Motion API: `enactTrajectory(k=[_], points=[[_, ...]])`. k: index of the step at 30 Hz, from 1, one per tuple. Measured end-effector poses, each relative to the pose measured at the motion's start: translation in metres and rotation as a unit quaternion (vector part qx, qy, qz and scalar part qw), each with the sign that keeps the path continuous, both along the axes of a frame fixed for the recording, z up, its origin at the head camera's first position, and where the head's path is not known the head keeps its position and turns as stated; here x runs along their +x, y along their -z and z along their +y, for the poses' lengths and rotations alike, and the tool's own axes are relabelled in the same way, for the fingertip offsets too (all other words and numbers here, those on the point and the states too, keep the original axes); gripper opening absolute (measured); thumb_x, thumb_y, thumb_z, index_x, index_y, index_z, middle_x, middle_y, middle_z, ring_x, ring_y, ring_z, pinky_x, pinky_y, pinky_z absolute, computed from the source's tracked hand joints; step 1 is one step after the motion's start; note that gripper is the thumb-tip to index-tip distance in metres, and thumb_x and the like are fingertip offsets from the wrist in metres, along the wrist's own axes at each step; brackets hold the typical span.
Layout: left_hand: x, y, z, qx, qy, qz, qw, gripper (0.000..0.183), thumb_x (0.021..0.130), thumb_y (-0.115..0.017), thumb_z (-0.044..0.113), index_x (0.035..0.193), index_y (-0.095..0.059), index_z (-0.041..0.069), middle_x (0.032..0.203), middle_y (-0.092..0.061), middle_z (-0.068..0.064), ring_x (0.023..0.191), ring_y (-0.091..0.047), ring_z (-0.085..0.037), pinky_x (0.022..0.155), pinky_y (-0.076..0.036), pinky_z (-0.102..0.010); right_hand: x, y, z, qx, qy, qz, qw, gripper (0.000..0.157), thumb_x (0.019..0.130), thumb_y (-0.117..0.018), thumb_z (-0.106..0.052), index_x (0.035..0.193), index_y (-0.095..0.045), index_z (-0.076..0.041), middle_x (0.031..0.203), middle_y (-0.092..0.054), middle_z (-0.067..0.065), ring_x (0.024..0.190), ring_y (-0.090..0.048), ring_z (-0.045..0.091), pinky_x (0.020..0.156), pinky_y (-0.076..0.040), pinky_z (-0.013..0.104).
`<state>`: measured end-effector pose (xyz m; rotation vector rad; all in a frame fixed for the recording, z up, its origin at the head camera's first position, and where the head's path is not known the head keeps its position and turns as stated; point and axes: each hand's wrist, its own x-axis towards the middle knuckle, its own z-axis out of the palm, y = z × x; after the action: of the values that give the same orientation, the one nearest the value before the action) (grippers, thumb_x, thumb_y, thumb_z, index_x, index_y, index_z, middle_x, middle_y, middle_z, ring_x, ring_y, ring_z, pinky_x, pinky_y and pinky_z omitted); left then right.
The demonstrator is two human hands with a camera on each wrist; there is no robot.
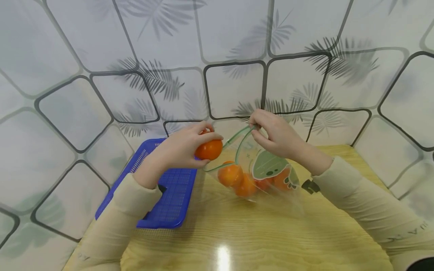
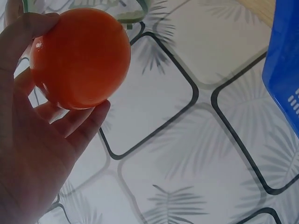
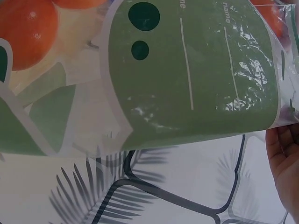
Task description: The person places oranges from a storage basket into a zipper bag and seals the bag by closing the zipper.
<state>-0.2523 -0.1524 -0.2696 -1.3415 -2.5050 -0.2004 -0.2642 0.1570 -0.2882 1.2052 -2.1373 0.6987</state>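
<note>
Orange-red and glossy, the round fruit (image 1: 209,149) is held in the left hand (image 1: 183,146) on my feed, near the open mouth of the clear bag (image 1: 269,165); I see the right hand (image 1: 275,132) pinching its green rim (image 1: 241,143), other fruits (image 1: 230,175) inside.

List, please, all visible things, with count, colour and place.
Table: one, yellowish wood, lower middle
Wall covering: one, pale with grey leaves, behind table
Basket: one, blue, on table's left side
Bag: one, clear with green print, right of basket
Bagged fruits: at least four, orange to red, inside bag
Loose fruit: one, orange-red, near bag's mouth
Wrist pieces: two, dark, at wrists
Cut-off object: one, black, head view's bottom right corner
Sleeves: two, cream, on forearms
Left hand: one, bare, holding loose fruit
Right hand: one, bare, holding bag's rim
</note>
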Motion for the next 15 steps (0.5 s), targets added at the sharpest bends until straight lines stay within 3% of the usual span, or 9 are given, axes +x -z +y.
enactTrajectory(k=[7,15], points=[[-0.007,0.005,0.014,0.006,0.035,-0.007,0.9993,0.056,0.081,-0.087,0.021,0.134,-0.069,0.019,0.129,-0.055,-0.009,0.106,-0.063,-0.029,0.091,-0.060,-0.042,0.000,0.000,0.001,-0.001,0.000,-0.002,1.000,0.005,0.096,-0.057,-0.003,0.094,-0.054,-0.005,0.091,-0.055,0.008,0.085,-0.053,0.016,0.078,-0.047,0.033],[-0.009,0.007,0.024,0.003,0.040,-0.021,0.9990,0.058,0.085,-0.087,0.024,0.139,-0.067,0.018,0.135,-0.056,-0.009,0.111,-0.064,-0.029,0.093,-0.060,-0.041,-0.001,0.000,0.001,0.001,0.000,-0.002,1.000,0.004,0.096,-0.058,-0.003,0.094,-0.054,-0.005,0.093,-0.056,0.008,0.085,-0.053,0.016,0.078,-0.047,0.032]])
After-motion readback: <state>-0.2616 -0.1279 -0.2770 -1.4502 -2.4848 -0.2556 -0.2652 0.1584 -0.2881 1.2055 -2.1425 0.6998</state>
